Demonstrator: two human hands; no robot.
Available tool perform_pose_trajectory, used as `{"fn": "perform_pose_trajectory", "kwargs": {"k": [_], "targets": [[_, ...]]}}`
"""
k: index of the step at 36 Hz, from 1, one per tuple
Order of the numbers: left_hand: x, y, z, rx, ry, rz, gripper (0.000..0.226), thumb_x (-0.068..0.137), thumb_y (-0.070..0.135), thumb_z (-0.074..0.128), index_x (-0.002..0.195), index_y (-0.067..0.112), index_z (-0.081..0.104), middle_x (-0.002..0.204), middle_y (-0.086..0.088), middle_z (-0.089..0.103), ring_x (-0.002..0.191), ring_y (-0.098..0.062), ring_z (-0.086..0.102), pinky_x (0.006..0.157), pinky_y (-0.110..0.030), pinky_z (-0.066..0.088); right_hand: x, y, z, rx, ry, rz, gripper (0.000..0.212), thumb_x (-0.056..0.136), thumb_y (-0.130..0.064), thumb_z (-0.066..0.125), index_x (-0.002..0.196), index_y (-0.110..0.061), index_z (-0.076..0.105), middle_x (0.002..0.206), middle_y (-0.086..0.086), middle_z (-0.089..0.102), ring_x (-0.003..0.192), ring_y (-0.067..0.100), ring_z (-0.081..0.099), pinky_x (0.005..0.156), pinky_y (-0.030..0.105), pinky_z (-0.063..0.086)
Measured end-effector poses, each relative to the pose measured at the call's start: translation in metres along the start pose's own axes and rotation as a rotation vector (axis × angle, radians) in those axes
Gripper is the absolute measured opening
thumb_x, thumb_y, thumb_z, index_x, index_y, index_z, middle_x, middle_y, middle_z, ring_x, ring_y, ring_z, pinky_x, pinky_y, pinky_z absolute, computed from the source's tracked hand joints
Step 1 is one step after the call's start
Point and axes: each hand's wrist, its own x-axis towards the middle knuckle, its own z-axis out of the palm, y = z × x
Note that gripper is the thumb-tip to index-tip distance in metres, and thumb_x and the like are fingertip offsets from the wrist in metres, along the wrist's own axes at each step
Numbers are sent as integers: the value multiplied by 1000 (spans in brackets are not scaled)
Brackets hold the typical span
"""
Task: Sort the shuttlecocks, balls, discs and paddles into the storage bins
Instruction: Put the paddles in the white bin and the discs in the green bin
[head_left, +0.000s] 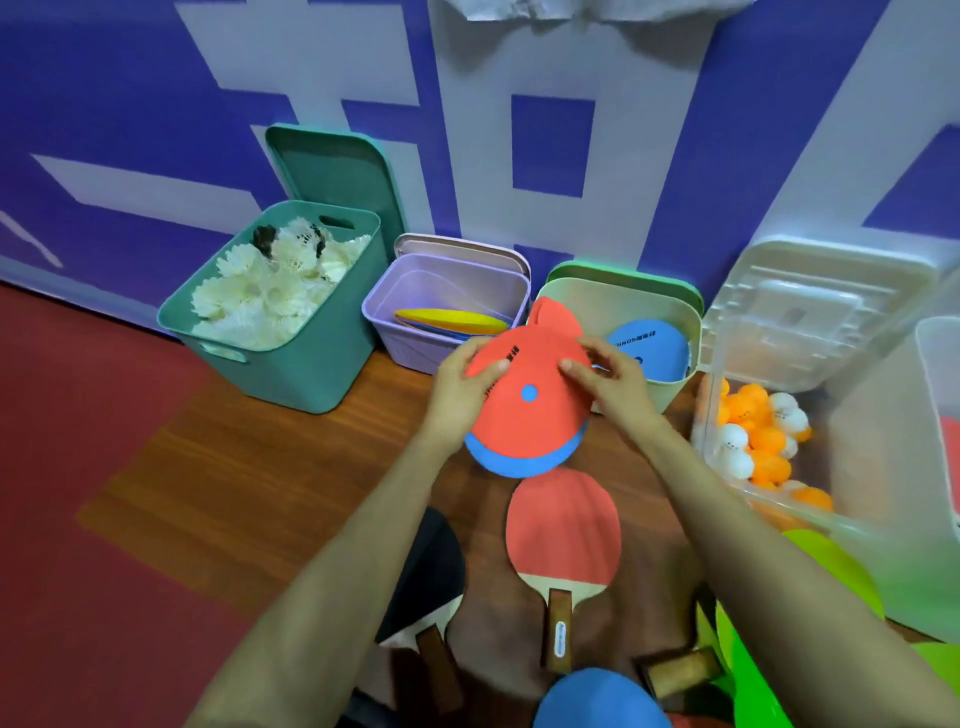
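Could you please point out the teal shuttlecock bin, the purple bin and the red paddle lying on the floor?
teal shuttlecock bin (311, 374), head view, on its front wall.
purple bin (406, 344), head view, on its front wall.
red paddle (563, 525), head view, on the middle of its blade.

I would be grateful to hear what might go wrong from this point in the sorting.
The stack of flat red and blue pieces is only pinched at its edges by the left hand and right hand; the blue bottom piece pokes out and might slip free. The lilac plastic bin holding yellow discs stands right beside the beige plastic bin holding a matching blue piece, so the stack might land in the wrong one.
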Motion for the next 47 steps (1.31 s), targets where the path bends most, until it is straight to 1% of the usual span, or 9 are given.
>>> {"fn": "perform_pose_trajectory", "kwargs": {"k": [7, 10, 16, 20, 24, 30, 36, 41, 47], "targets": [[55, 12, 49, -114, 65, -92, 26, 87, -3, 58, 84, 23, 60, 81, 1, 63, 76, -17, 55, 73, -31, 47, 31, -3, -59, 261, -61, 274, 47, 81, 9, 64, 124, -9, 56, 81, -3, 70, 71, 7, 66, 66, 20, 55], [81, 16, 65, -164, 122, -148, 16, 86, 1, 60, 85, 17, 59, 79, -2, 62, 72, -19, 55, 70, -32, 48, 46, -8, -83, 314, -171, 339, 54, 79, 11, 64, 122, -20, 56, 91, 0, 72, 83, 15, 69, 72, 28, 58], [119, 25, 83, 290, 235, -13, 20, 97, 12, 43, 115, 5, 51, 110, -16, 63, 100, -32, 57, 72, -32, 37, 71, -1, -112, 49, 78, 294, 48, 86, 8, 56, 127, -18, 53, 95, 5, 58, 85, 21, 58, 59, 26, 53], [133, 14, 92, 597, 151, 84, 21, 99, 13, 36, 117, 6, 43, 107, -24, 60, 97, -43, 55, 66, -36, 32, 88, 16, -112, -258, 279, 144, 51, 85, 7, 51, 130, -15, 51, 115, 8, 57, 96, 27, 56, 77, 42, 54], [149, 2, 104, 644, 57, 50, 18, 98, 9, 38, 115, 3, 44, 107, -26, 60, 98, -42, 55, 70, -39, 37, 98, 34, -105, -530, 189, 92, 53, 84, 7, 52, 134, -11, 49, 133, 11, 55, 121, 29, 51, 99, 34, 39], [166, -16, 126, 806, -135, 25, 32, 94, 0, 41, 126, 1, 43, 118, -23, 56, 110, -38, 53, 83, -40, 39, 103, 53, -103, -967, 55, 188, 54, 91, -4, 39, 144, -12, 31, 135, 23, 45, 117, 42, 49, 92, 41, 40], [167, -41, 139, 1324, -206, 195, 48, 90, 0, 43, 136, 0, 29, 138, -21, 36, 128, -36, 34, 106, -38, 27, 96, 56, -96, -1390, 2, 24, 43, 89, -6, 46, 132, -6, 43, 137, 19, 37, 126, 37, 33, 97, 42, 35], [161, -44, 139, 1567, -169, 262, 45, 94, 2, 31, 138, -5, 25, 139, -21, 34, 130, -34, 31, 110, -40, 21, 96, 58, -89, -1492, -279, 205, 36, 93, -17, 44, 126, -11, 53, 127, 12, 51, 120, 32, 44, 98, 36, 37], [160, -38, 123, 1666, -296, 57, 59, 95, 16, 39, 144, -7, 15, 151, -20, 17, 142, -33, 8, 115, -50, 2, 88, 44, -79, -1400, -226, 154, 33, 92, -18, 46, 123, -12, 56, 123, 12, 54, 116, 33, 48, 96, 38, 39]]}}
